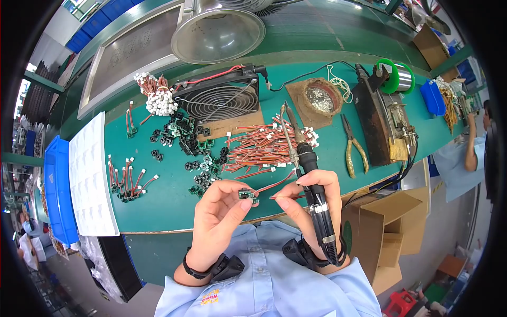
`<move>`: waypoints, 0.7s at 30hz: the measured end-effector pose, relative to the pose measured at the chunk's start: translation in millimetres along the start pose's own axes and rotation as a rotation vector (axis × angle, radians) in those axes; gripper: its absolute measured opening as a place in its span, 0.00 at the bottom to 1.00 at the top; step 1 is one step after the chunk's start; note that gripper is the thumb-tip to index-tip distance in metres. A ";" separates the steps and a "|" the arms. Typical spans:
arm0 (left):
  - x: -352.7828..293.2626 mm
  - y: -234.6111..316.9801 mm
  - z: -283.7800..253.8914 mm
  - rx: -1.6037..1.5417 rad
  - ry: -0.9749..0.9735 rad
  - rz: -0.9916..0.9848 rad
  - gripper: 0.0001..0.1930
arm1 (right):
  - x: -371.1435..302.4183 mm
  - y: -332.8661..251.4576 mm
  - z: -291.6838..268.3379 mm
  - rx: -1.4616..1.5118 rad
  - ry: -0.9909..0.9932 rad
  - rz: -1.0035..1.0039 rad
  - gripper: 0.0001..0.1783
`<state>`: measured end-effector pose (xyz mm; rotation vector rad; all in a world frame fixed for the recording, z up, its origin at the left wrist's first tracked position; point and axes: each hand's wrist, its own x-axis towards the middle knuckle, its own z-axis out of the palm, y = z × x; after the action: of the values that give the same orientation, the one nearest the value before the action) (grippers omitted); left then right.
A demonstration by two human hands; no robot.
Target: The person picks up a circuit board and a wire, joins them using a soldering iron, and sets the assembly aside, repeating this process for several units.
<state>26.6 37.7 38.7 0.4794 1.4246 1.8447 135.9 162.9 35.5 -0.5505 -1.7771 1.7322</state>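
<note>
Between the thumb and fingers of my left hand [219, 214] is a small green circuit board [246, 195] with a black part on it. A red-and-dark cable [274, 184] runs up and right from near this board. My right hand [330, 193] grips a soldering iron [307, 158], its tip pointing up and away from me. The same hand's thumb and finger pinch a thin wire lead [274, 197] close to the board. Beyond my hands lies a pile of red-and-dark cables [259, 148] with white plugs. Left of it are several loose boards with black parts [185, 134].
A fan [219, 98] stands at the back, near a bundle of white-plug cables [158, 98]. To the right are a round dish [320, 98], yellow-handled pliers [354, 148], a dark box-shaped device [375, 121] and a solder spool [396, 77]. Finished-looking cabled boards [129, 182] lie beside a white tray [91, 179].
</note>
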 end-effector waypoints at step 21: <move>3.8 -22.9 -15.4 -0.881 -0.363 -0.349 0.13 | 9.7 -12.6 8.9 -0.297 -0.182 -0.340 0.23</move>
<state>21.0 32.8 11.9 0.0896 0.3417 1.7675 124.1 161.9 49.5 -0.1933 -2.1315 1.3307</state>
